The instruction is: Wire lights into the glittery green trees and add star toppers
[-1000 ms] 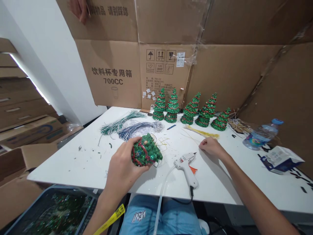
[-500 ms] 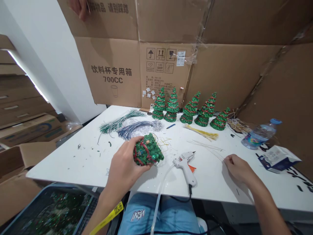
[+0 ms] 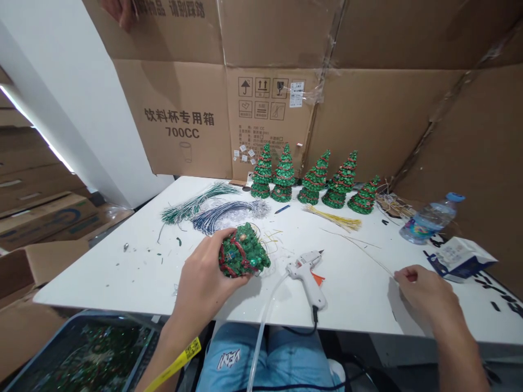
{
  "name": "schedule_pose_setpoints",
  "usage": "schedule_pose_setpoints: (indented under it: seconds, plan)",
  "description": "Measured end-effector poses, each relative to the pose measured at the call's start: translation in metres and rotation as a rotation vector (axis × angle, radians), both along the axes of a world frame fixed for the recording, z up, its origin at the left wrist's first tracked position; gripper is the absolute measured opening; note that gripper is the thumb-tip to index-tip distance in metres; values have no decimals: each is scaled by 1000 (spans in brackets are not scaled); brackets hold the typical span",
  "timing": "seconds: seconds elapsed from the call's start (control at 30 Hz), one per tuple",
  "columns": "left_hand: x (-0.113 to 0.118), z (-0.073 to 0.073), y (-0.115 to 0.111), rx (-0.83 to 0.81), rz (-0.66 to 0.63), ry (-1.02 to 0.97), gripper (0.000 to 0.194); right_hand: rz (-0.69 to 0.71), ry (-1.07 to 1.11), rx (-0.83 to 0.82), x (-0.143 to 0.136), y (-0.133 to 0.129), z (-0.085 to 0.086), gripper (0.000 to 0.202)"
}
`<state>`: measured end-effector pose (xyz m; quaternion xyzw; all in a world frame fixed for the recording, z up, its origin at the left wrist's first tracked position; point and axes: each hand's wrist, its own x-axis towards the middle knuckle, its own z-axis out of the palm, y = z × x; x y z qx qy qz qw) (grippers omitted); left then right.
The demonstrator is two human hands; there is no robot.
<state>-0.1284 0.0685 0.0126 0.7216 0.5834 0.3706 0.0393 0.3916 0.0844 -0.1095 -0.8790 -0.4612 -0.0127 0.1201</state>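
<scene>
My left hand (image 3: 210, 272) is closed around a small green Christmas tree (image 3: 244, 253) trimmed with red garland, tilted on its side above the white table. Over at the right, my right hand (image 3: 425, 291) pinches the end of a thin pale wire (image 3: 378, 261) that stretches away to the upper left. Between the two hands lies a white hot glue gun (image 3: 307, 275) with an orange trigger, a clear glue stick trailing from its rear. A bundle of yellow wires (image 3: 337, 219) rests behind the glue gun.
Several finished green trees (image 3: 285, 177) line the cardboard wall (image 3: 269, 43). Green wires (image 3: 192, 204) and dark blue wires (image 3: 220, 215) lie at the left. A water bottle (image 3: 429, 220) and a small carton (image 3: 461, 258) stand right. A blue bin (image 3: 77, 321) holds more greenery below. Another person's hand (image 3: 122, 12) touches the cardboard.
My right hand has moved right and slightly nearer with the wire, drawing it along the table. My left hand keeps the Christmas tree in about the same place. The view has shifted slightly.
</scene>
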Motion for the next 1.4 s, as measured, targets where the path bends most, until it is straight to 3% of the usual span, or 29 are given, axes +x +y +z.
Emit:
schedule_pose_setpoints:
  seconds: [0.1, 0.3, 0.5, 0.63, 0.73, 0.93, 1.07, 1.17, 1.23, 1.4]
  plan:
    - [1, 0, 0, -7, -6, 7, 79, 89, -10, 69, 2, 24, 7, 28]
    - [-1, -4, 1, 24, -23, 38, 80, 403, 22, 109, -4, 96, 15, 29]
    - [-3, -6, 3, 73, -28, 71, 79, 514, 63, 72, -12, 114, 2, 33]
    - [-2, -5, 1, 72, -30, 71, 79, 468, 127, 116, -23, 103, 1, 34]
    - [-2, -4, 0, 72, -36, 73, 79, 389, 194, 211, -34, 90, 11, 34]
    - [-1, -2, -3, 114, -70, 76, 82, 183, 431, 623, -58, 57, 48, 36]
    - [5, 2, -9, 133, -100, 98, 88, 232, 818, 900, -80, 29, 80, 36]
    - [9, 7, -13, 175, -161, 119, 89, 363, 1146, 893, -97, 5, 104, 43]
    - [12, 11, -16, 195, -206, 154, 85, 378, 1282, 858, -107, -10, 115, 42]
    - [18, 19, -23, 202, -311, 291, 72, 370, 1557, 725, -139, -37, 122, 43]
